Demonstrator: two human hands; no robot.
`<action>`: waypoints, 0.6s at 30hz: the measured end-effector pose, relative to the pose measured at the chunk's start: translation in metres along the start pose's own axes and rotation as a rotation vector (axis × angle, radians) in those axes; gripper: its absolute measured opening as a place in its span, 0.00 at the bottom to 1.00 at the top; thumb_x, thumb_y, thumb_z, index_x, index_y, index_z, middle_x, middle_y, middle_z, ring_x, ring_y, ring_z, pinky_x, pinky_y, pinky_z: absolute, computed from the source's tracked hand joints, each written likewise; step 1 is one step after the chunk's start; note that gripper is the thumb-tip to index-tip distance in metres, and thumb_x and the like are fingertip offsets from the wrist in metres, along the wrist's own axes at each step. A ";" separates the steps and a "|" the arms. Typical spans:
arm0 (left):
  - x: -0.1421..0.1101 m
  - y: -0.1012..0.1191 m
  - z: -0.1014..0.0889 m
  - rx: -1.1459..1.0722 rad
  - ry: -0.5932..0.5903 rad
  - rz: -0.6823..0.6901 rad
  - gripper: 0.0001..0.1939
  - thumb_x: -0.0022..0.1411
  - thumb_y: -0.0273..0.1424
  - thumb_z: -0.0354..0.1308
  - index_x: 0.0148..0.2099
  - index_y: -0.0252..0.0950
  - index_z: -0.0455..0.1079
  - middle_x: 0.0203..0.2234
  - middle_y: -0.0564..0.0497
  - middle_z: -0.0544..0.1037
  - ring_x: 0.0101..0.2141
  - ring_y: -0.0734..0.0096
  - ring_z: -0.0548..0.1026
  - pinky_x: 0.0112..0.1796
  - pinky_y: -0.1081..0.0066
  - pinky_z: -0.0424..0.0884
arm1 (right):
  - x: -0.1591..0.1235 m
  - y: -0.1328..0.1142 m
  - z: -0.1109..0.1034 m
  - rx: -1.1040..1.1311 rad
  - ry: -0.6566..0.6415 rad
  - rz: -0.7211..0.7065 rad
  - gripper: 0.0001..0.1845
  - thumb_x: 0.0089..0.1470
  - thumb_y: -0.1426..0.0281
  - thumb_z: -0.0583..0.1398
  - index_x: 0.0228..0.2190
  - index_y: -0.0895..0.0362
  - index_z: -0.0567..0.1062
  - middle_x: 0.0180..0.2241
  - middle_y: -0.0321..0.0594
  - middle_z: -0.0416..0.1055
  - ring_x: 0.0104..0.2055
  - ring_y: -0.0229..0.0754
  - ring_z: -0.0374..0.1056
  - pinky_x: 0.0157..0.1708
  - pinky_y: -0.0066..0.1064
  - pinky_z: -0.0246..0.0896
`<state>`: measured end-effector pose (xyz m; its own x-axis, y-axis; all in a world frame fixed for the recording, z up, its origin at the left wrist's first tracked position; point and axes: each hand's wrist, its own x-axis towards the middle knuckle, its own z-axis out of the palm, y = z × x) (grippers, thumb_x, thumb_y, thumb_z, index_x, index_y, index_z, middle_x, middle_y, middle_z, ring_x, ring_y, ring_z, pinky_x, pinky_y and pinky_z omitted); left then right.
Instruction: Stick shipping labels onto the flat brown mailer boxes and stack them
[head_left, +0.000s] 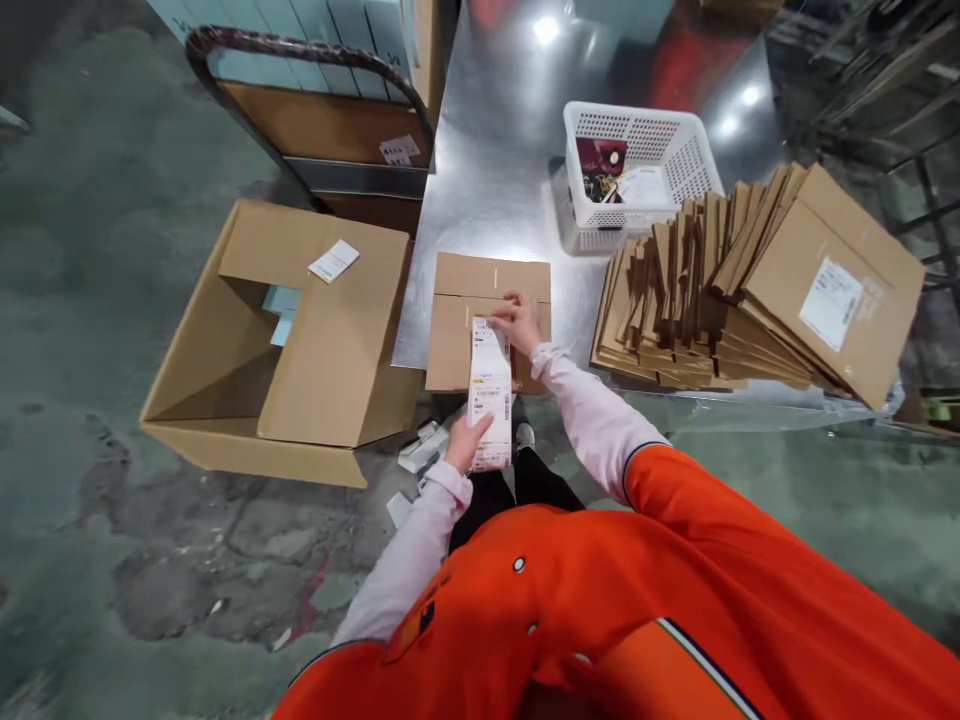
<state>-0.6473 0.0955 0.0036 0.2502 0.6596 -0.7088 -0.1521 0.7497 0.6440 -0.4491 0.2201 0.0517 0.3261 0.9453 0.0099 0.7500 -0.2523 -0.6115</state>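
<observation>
A strip of printed white labels (491, 390) hangs between my hands, partly over a flat folded cardboard box (452, 345) at the near edge of the metal table. My left hand (468, 442) is closed on the lower part of the strip, thumb on top. At the strip's upper end, my right hand (519, 322) pinches the label edge, its fingers just above the cardboard. The lower end of the strip reaches past the table edge.
Right of me lies a pile of flattened cardboard boxes (787, 290). Behind it stands a white plastic basket (637, 120) on the metal table (495, 190). An open carton (315, 370) is at left, near a trolley (322, 120). Paper scraps (422, 448) litter the floor.
</observation>
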 end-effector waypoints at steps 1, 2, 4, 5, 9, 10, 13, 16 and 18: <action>-0.007 -0.014 -0.007 0.013 0.015 -0.050 0.31 0.30 0.41 0.77 0.36 0.30 0.76 0.33 0.40 0.81 0.34 0.57 0.79 0.41 0.60 0.74 | 0.015 0.003 0.005 -0.045 0.003 0.027 0.18 0.51 0.62 0.67 0.44 0.55 0.80 0.58 0.46 0.64 0.59 0.52 0.59 0.59 0.46 0.54; -0.017 -0.028 -0.015 0.031 0.027 -0.084 0.30 0.30 0.40 0.77 0.36 0.31 0.76 0.32 0.40 0.81 0.36 0.55 0.79 0.42 0.58 0.74 | 0.026 0.005 0.010 -0.083 0.000 0.038 0.27 0.51 0.60 0.66 0.51 0.56 0.76 0.62 0.49 0.60 0.62 0.55 0.55 0.60 0.50 0.51; -0.039 -0.047 -0.031 0.073 0.033 -0.107 0.27 0.31 0.40 0.77 0.34 0.32 0.77 0.31 0.40 0.81 0.38 0.52 0.79 0.43 0.57 0.74 | 0.035 0.004 0.019 -0.161 -0.045 -0.033 0.41 0.52 0.57 0.65 0.62 0.61 0.63 0.67 0.55 0.49 0.68 0.60 0.44 0.64 0.58 0.39; -0.049 -0.051 -0.039 0.095 0.034 -0.099 0.26 0.32 0.41 0.76 0.33 0.32 0.77 0.30 0.40 0.81 0.39 0.51 0.79 0.43 0.57 0.75 | 0.032 0.003 0.023 -0.209 -0.092 -0.113 0.44 0.54 0.56 0.63 0.64 0.64 0.58 0.68 0.57 0.44 0.70 0.60 0.39 0.65 0.60 0.31; -0.057 -0.017 -0.059 0.168 0.078 -0.004 0.25 0.33 0.45 0.74 0.29 0.32 0.76 0.27 0.42 0.81 0.34 0.54 0.79 0.39 0.61 0.75 | -0.035 -0.002 0.031 -0.237 -0.391 -0.503 0.43 0.56 0.54 0.58 0.64 0.66 0.57 0.69 0.54 0.42 0.72 0.56 0.32 0.67 0.57 0.16; -0.049 0.001 -0.059 0.169 0.109 0.055 0.25 0.35 0.46 0.73 0.30 0.32 0.76 0.27 0.42 0.81 0.33 0.56 0.79 0.38 0.62 0.75 | -0.059 0.000 0.029 -0.185 -0.484 -0.591 0.41 0.55 0.54 0.59 0.63 0.65 0.60 0.68 0.53 0.46 0.72 0.56 0.34 0.68 0.55 0.19; -0.008 0.062 -0.046 0.187 0.247 0.304 0.25 0.47 0.50 0.66 0.35 0.31 0.76 0.32 0.42 0.81 0.37 0.58 0.78 0.39 0.64 0.74 | -0.120 0.014 0.013 0.037 -0.718 -0.754 0.29 0.58 0.57 0.57 0.58 0.57 0.69 0.64 0.46 0.60 0.70 0.48 0.47 0.70 0.44 0.33; 0.040 0.113 -0.021 0.371 0.313 0.503 0.22 0.55 0.46 0.62 0.41 0.32 0.75 0.42 0.39 0.79 0.49 0.54 0.74 0.50 0.61 0.70 | -0.133 0.031 -0.003 0.039 -0.401 -0.283 0.26 0.64 0.63 0.50 0.58 0.60 0.68 0.64 0.51 0.59 0.69 0.46 0.50 0.69 0.45 0.39; 0.061 0.134 -0.005 0.522 0.281 0.600 0.20 0.56 0.43 0.63 0.44 0.32 0.74 0.50 0.37 0.76 0.57 0.51 0.68 0.58 0.58 0.62 | -0.119 0.036 -0.007 -0.046 -0.134 0.161 0.31 0.64 0.63 0.49 0.63 0.68 0.59 0.67 0.59 0.48 0.71 0.53 0.41 0.68 0.55 0.35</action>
<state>-0.6574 0.2361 0.0454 0.0102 0.9788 -0.2046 0.2954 0.1925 0.9358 -0.4567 0.0965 0.0340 0.3665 0.9103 -0.1924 0.7209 -0.4086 -0.5597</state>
